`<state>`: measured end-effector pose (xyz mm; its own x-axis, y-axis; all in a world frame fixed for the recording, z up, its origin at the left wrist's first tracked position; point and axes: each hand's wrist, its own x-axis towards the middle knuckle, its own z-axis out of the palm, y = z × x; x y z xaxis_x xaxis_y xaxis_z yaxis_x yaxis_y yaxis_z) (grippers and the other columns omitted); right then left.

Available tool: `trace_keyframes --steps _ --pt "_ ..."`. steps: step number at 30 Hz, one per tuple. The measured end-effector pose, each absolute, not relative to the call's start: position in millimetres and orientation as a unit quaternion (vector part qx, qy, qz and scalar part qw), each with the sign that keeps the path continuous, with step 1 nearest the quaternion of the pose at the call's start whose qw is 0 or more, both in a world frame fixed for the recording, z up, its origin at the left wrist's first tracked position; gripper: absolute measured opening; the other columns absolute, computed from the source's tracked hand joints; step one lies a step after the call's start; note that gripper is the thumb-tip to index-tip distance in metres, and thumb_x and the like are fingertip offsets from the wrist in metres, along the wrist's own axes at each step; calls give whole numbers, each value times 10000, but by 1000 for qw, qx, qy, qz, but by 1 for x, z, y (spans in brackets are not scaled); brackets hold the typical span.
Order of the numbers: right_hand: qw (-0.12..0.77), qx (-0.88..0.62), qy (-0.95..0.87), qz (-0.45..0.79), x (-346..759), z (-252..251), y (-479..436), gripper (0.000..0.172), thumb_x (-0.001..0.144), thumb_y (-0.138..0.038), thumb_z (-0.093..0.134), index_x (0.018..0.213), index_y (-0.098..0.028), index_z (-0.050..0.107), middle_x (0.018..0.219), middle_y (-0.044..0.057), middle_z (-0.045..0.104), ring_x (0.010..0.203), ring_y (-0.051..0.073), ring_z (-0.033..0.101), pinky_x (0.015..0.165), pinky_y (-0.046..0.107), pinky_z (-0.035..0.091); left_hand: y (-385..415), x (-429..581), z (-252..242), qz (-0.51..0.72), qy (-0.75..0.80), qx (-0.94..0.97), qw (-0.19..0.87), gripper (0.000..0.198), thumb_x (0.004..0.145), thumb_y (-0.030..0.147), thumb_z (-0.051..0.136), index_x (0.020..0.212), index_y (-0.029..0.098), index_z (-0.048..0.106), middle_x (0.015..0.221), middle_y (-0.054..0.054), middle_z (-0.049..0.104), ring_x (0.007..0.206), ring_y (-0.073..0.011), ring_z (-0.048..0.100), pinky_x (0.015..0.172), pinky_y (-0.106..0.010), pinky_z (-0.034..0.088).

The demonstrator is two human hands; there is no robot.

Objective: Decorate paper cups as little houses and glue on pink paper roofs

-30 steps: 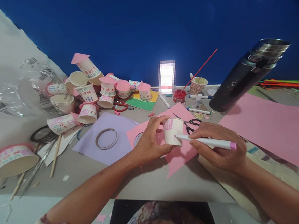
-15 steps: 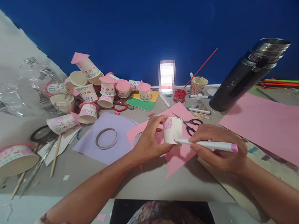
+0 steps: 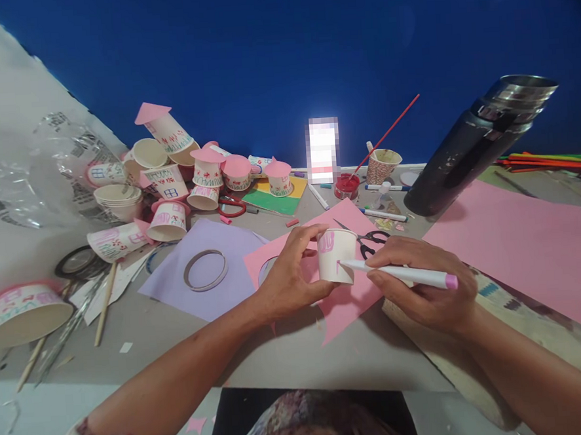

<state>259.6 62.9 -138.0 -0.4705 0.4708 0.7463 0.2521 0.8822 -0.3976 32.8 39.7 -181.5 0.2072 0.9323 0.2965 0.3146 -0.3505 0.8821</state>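
Between the thumb and fingers of my left hand (image 3: pixel 294 273) is a white paper cup (image 3: pixel 333 257), held above the table. Pink-purple marker lines form a window-like shape near its upper left, with a short fresh stroke lower down. A white marker (image 3: pixel 407 275) with a pink end is gripped in my right hand (image 3: pixel 430 284), its tip at the cup's side by that stroke. Just behind the cup lie black-handled scissors (image 3: pixel 370 240), partly covered by my right hand and the cup, on pink paper (image 3: pixel 348 312) with pieces cut out.
Decorated cups with pink paper roofs (image 3: pixel 209 170) pile up at the left. A tape roll (image 3: pixel 206 270) lies on purple paper (image 3: pixel 174 251). Behind stand a red paint jar (image 3: pixel 346 186) with a brush and a patterned cup (image 3: pixel 383 167). A black flask (image 3: pixel 473 147) leans at the right beside pink paper (image 3: pixel 519 249).
The marker tip has moved slightly up along the cup's side, and the pink stroke there shows a bit differently. Both hands keep their holds. The view has shifted slightly.
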Motion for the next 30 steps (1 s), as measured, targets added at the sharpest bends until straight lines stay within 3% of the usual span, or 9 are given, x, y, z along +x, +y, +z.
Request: trace_keyframes --steps 11,30 --pt "483 -222 -839 119 260 -137 62 128 898 -116 649 899 -232 703 696 21 737 588 171 674 581 306 534 40 35 -178 446 437 667 405 740 723 152 813 1387 285 512 1488 -108 530 1347 -298 562 1136 -505 496" --pt "488 -236 -835 98 266 -139 62 131 869 -89 657 878 -218 684 696 19 732 577 169 664 561 300 513 40 29 -185 460 422 658 421 786 719 92 802 1413 299 497 1471 -84 552 1354 -277 563 1148 -475 503"
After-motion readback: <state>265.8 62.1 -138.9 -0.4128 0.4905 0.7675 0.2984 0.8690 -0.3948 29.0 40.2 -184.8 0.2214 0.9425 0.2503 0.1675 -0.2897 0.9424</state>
